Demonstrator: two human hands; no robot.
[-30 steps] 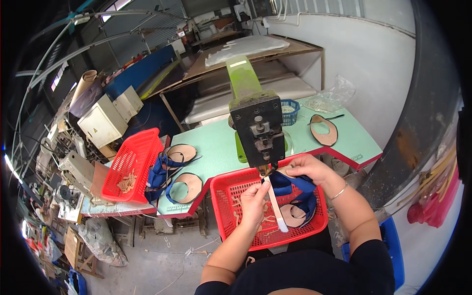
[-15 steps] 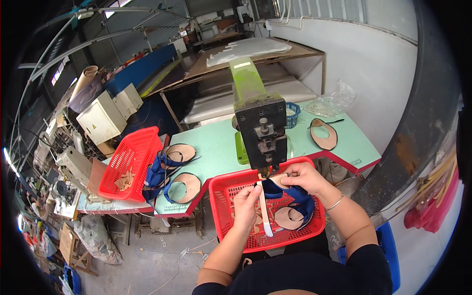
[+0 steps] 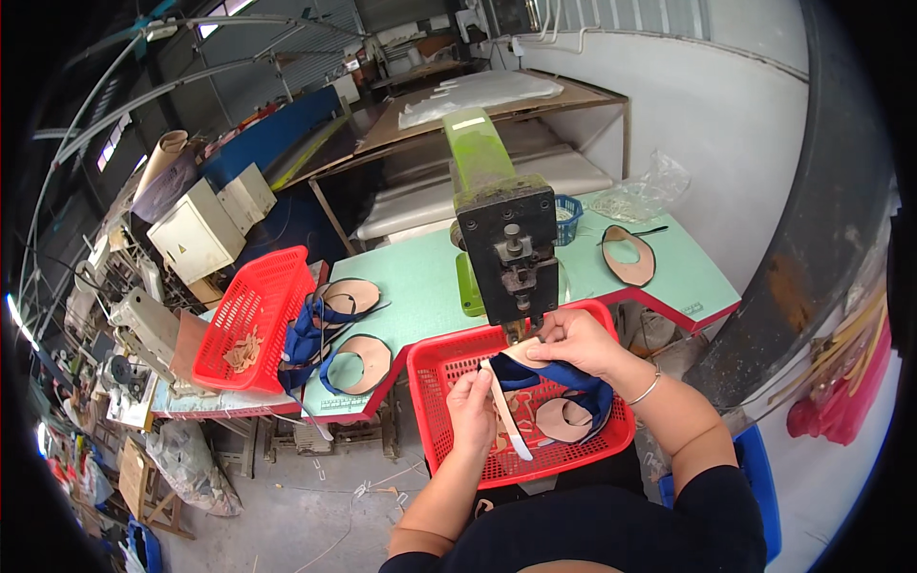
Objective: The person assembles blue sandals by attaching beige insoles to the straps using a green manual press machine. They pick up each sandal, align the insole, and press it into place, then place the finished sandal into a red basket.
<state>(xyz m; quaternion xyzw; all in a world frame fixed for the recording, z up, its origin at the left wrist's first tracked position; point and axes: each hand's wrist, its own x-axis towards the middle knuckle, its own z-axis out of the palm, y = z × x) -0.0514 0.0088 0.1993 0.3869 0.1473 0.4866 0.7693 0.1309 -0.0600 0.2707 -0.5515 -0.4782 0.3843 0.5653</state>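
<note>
Holding a blue-strapped tan leather sandal upper point(image 3: 535, 368) under the green-and-black press machine point(image 3: 504, 253), right hand point(image 3: 573, 342) pinches its top. Left hand point(image 3: 473, 406) pinches its pale strap over the red plastic basket point(image 3: 435, 368) at the surface's point(image 3: 420, 277) front edge.

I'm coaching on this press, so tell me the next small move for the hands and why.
Probably nudge the blue-edged shoe piece a little further up under the press head. The right hand holds its top edge right at the foot of the head, while the left hand steadies the pale strap hanging over the red basket.
</note>
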